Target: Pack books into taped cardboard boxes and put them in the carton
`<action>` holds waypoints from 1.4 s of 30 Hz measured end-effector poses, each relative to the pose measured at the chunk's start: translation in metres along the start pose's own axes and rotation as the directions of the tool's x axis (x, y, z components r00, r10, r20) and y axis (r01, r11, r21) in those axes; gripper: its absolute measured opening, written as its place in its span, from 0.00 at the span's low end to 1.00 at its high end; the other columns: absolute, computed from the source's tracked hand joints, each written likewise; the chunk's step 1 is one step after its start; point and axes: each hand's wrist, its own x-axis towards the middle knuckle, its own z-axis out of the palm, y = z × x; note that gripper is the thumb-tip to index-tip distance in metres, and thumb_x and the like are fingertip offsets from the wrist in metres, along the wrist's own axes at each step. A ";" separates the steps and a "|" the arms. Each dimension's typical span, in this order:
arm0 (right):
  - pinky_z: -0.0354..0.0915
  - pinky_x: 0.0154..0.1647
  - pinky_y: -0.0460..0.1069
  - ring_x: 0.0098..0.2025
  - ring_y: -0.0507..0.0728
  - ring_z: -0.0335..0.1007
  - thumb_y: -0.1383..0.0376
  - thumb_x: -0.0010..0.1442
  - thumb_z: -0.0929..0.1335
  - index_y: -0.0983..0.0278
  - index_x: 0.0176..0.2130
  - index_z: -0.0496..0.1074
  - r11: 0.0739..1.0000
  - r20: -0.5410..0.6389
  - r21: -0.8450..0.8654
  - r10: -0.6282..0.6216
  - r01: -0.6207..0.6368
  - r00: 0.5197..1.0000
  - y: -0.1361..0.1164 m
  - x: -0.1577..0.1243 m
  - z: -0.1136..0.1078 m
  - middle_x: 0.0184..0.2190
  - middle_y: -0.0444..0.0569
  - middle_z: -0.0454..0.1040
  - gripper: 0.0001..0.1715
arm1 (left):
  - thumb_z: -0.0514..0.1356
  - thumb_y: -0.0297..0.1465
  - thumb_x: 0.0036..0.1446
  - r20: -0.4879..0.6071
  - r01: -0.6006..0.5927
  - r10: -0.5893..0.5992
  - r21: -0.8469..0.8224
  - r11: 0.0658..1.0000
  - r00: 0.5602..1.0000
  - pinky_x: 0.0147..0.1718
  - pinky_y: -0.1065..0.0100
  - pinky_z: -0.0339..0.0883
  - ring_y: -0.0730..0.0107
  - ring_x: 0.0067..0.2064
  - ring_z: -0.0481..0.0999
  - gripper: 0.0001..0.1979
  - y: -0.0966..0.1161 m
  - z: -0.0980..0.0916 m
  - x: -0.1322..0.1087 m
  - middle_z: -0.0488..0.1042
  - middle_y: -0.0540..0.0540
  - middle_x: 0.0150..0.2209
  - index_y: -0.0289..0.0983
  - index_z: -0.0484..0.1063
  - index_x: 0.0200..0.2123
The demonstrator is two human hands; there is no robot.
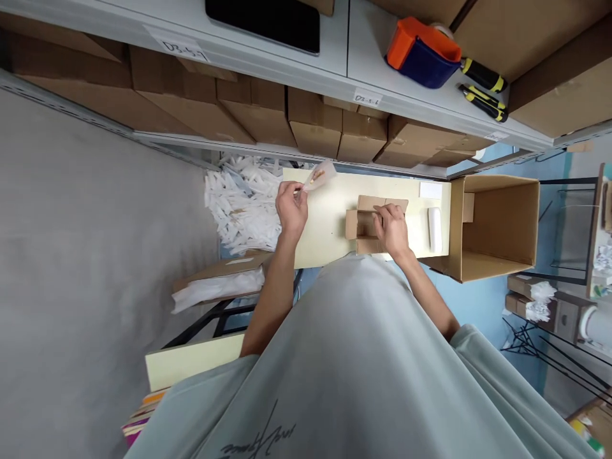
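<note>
Pinched at one corner by my left hand (292,208) is a small translucent bag (320,175) with a few little gold-brown pieces in it; I cannot make out what they are. The bag is held up over the left part of the pale table (325,236). To its right stands a small cardboard box (351,224), its top flaps folded outward. My right hand (393,228) lies over the right side of this box, fingers curled at the far flap. That hand hides part of the box's opening.
A large open carton (500,229) stands at the table's right end, near a white roll-shaped object (435,229). Piled beyond the left end are white paper strips (243,204). Overhead, a shelf (287,70) bears a phone (268,22), an orange-and-blue tape dispenser (423,54) and cutters (485,95).
</note>
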 end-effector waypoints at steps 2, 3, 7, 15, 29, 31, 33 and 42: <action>0.73 0.67 0.68 0.62 0.70 0.72 0.56 0.82 0.59 0.59 0.65 0.78 0.998 -0.062 0.022 -0.062 0.064 0.996 -0.004 0.004 -0.016 0.57 0.60 0.77 0.26 | 0.61 0.34 0.72 0.024 -0.153 0.154 -0.013 0.988 0.988 0.56 0.61 0.76 0.58 0.52 0.79 0.08 0.037 -0.009 -0.009 0.79 0.43 0.50 0.40 0.79 0.48; 0.72 0.70 0.69 0.66 0.71 0.70 0.54 0.83 0.59 0.57 0.68 0.76 0.995 -0.095 0.027 -0.090 0.093 0.991 -0.006 0.006 -0.025 0.61 0.60 0.75 0.26 | 0.60 0.36 0.74 0.047 -0.205 0.205 -0.014 0.979 0.978 0.56 0.61 0.76 0.58 0.53 0.79 0.09 0.057 -0.012 -0.014 0.79 0.44 0.49 0.40 0.79 0.48; 0.60 0.78 0.77 0.83 0.74 0.49 0.51 0.83 0.61 0.51 0.75 0.67 0.984 -0.155 0.023 -0.173 0.179 0.973 -0.010 0.008 -0.059 0.73 0.55 0.67 0.28 | 0.60 0.43 0.76 0.198 -0.306 0.300 0.001 0.952 0.933 0.63 0.56 0.73 0.56 0.57 0.79 0.13 0.133 -0.010 -0.043 0.80 0.46 0.51 0.43 0.80 0.49; 0.49 0.85 0.72 0.62 0.64 0.76 0.61 0.83 0.60 0.55 0.64 0.80 0.961 0.041 0.031 -0.275 0.273 0.961 0.069 -0.009 -0.066 0.52 0.51 0.84 0.23 | 0.53 0.42 0.80 0.482 -0.524 0.420 0.100 0.846 0.769 0.57 0.55 0.73 0.53 0.51 0.82 0.18 0.183 0.054 -0.089 0.82 0.42 0.47 0.42 0.81 0.48; 0.66 0.60 0.58 0.58 0.67 0.72 0.72 0.79 0.62 0.66 0.57 0.84 0.969 0.374 -0.151 -0.128 0.196 0.919 0.116 -0.008 -0.020 0.50 0.60 0.86 0.22 | 0.52 0.32 0.78 0.648 -0.509 0.179 0.367 0.778 0.741 0.55 0.53 0.72 0.48 0.54 0.83 0.18 0.134 0.127 -0.098 0.85 0.36 0.50 0.38 0.84 0.51; 0.65 0.62 0.59 0.58 0.67 0.73 0.75 0.77 0.63 0.67 0.53 0.86 0.965 0.423 -0.169 -0.111 0.199 0.899 0.120 -0.003 -0.009 0.49 0.62 0.86 0.22 | 0.52 0.29 0.77 0.664 -0.490 0.113 0.415 0.767 0.739 0.57 0.53 0.72 0.47 0.56 0.82 0.19 0.125 0.137 -0.098 0.85 0.36 0.51 0.38 0.84 0.51; 0.64 0.65 0.60 0.60 0.67 0.74 0.77 0.75 0.62 0.70 0.51 0.86 0.960 0.469 -0.183 -0.103 0.210 0.877 0.122 0.002 0.002 0.49 0.64 0.86 0.23 | 0.52 0.27 0.75 0.680 -0.478 0.047 0.464 0.746 0.732 0.57 0.52 0.72 0.46 0.57 0.82 0.19 0.118 0.145 -0.097 0.85 0.35 0.52 0.39 0.85 0.50; 0.63 0.71 0.65 0.66 0.72 0.71 0.78 0.72 0.62 0.72 0.50 0.87 0.963 0.480 -0.190 -0.081 0.194 0.874 0.121 0.008 0.034 0.49 0.68 0.87 0.24 | 0.53 0.22 0.69 0.703 -0.445 -0.092 0.540 0.714 0.705 0.59 0.50 0.73 0.44 0.59 0.82 0.22 0.110 0.164 -0.097 0.84 0.32 0.56 0.36 0.84 0.55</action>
